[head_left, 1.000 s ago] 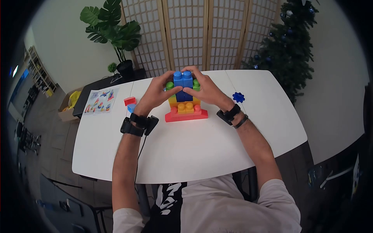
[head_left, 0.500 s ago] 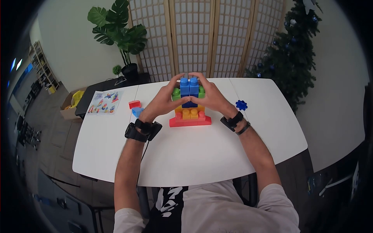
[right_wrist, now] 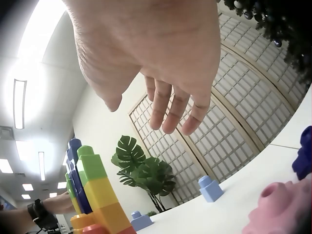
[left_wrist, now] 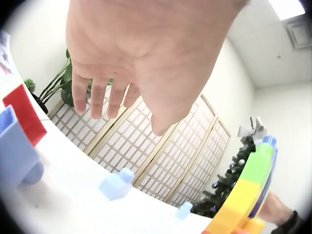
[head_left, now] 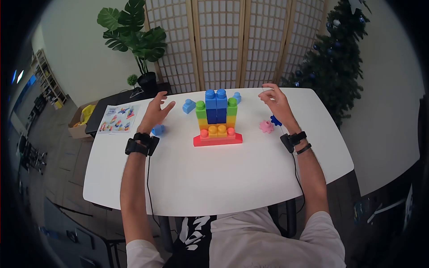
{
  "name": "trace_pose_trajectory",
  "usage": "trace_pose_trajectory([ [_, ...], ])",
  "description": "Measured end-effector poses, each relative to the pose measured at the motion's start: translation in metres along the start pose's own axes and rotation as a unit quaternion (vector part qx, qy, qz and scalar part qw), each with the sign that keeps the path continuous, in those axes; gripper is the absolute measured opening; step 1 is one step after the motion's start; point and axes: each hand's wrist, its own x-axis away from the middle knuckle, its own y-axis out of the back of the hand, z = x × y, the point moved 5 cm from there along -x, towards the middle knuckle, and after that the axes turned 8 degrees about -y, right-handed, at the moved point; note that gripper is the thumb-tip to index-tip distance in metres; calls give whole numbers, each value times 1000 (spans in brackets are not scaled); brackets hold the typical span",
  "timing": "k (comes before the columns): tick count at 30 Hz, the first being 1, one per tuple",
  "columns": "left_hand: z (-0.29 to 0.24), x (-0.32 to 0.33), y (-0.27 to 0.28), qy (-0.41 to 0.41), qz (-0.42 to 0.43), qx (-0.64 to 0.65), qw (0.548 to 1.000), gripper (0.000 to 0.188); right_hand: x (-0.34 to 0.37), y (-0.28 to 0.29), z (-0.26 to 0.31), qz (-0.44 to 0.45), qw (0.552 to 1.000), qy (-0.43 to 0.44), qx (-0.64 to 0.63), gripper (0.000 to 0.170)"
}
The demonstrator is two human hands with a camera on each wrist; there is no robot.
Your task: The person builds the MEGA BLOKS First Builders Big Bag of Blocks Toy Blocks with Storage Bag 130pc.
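A block structure stands upright mid-table, with a red base, orange and yellow blocks, green blocks at both sides and blue blocks in the centre. To its left, the left hand is raised with relaxed fingers, holding nothing; its spread palm fills the top of the left wrist view. The right hand hovers right of the structure, above a pink piece and a dark blue piece. Nothing is in its loosely bent fingers.
Light blue blocks lie behind the structure, one at left and one at right. Another light blue block and a red block are near the left hand. A printed sheet lies on the table's left side.
Both hands have come off the structure and moved apart, the left one leftward, the right one rightward. The structure stands on the table, its blue centre uncovered. Loose blocks and the pink piece now show.
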Motion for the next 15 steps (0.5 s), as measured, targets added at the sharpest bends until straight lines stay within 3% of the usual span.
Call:
trace_pose_trajectory([
  [1, 14, -4, -11, -39, 1, -35, 999, 71, 2, 4, -4, -6, 1000, -6, 18, 40],
  [4, 29, -16, -43, -37, 49, -92, 994, 73, 6, 10, -13, -13, 999, -11, 51, 36],
  [10, 34, -44, -96, -25, 49, -31, 998, 79, 3, 5, -23, 1, 997, -14, 69, 36],
  [12, 40, -50, -112, -23, 60, -93, 994, 71, -1, -1, -21, 6, 997, -14, 74, 37],
  [13, 58, -57, -122, -53, 60, -95, 992, 59, -5, -9, -18, 25, 996, -21, 83, 37],
  [15, 56, -57, -120, -64, 71, -89, 991, 55, -15, -25, -18, 52, 994, -28, 94, 39],
])
